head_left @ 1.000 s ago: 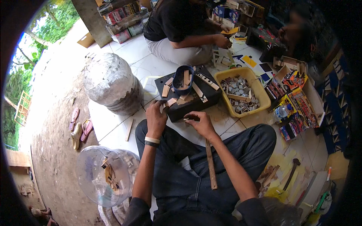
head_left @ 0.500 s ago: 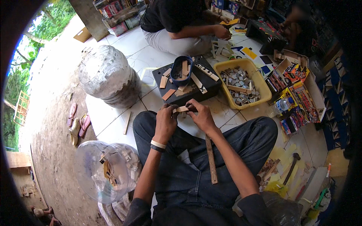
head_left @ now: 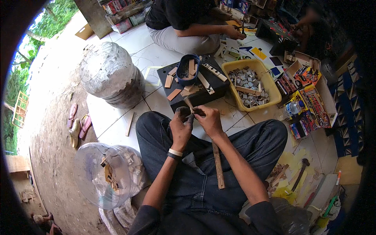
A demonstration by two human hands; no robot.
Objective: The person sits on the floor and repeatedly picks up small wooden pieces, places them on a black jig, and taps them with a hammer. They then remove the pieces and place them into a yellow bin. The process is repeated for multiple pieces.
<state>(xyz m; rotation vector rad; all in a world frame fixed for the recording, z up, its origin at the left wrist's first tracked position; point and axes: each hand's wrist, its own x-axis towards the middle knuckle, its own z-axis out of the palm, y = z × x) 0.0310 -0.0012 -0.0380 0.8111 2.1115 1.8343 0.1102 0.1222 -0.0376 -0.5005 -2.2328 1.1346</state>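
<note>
My left hand [head_left: 180, 127] and my right hand [head_left: 209, 120] meet over my lap, just in front of a black block [head_left: 215, 96]. Between their pinched fingertips is a small wooden strip [head_left: 188, 103], seen narrow and pointing away from me. A blue oval tub [head_left: 188, 81] of nails with wood pieces in it stands on the block. Around the tub lie loose wooden pieces [head_left: 174, 94] and a black-and-white patterned strip [head_left: 205, 83]. Below my right wrist, a wooden stick [head_left: 218, 166] rests across my lap; its far end is hidden.
A yellow basin [head_left: 256, 106] of small grey pieces sits right of the block. To the left are a large wrapped drum [head_left: 111, 76] and a clear container [head_left: 88, 176] holding wood pieces. A hammer [head_left: 300, 174] lies at right. Another person [head_left: 184, 35] sits ahead, holding a tool.
The wooden strip, earlier held crosswise, has turned to point away from me. My left hand has shifted right, closer to my right hand. The other person's hands now show a dark tool.
</note>
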